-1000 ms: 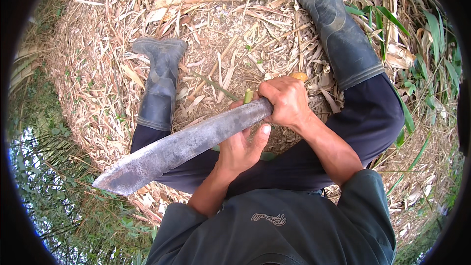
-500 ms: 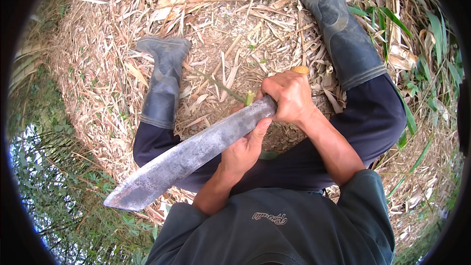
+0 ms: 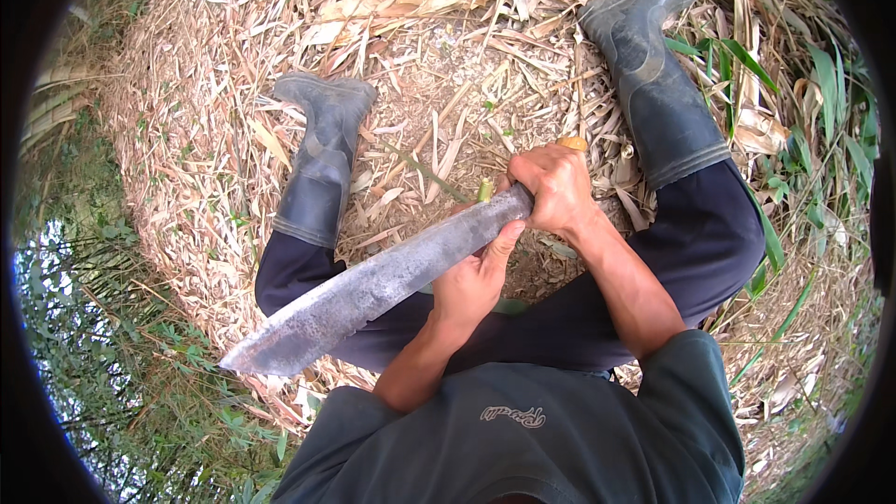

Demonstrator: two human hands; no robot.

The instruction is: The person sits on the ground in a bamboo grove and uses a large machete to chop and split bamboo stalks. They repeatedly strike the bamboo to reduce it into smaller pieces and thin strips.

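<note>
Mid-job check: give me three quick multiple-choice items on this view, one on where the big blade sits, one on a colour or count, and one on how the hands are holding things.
1. Where does the machete blade lie?
A. Flat on the ground beside one boot
B. Slanting across the person's lap, tip toward their left
C. Stuck upright in the straw

2. How many rubber boots are in view?
A. One
B. Two
C. Three

3. What is the right hand doing?
A. Closed around the machete's handle end
B. Resting open on the knee
C. Holding a green leaf overhead

Answers:
1 B: the grey blade runs from the hands down to a tip at lower left, above the dark trousers.
2 B: a left boot and a right boot stand on the dry leaf litter.
3 A: its fingers wrap the handle, while the left hand sits under the blade, thumb against it.
</note>
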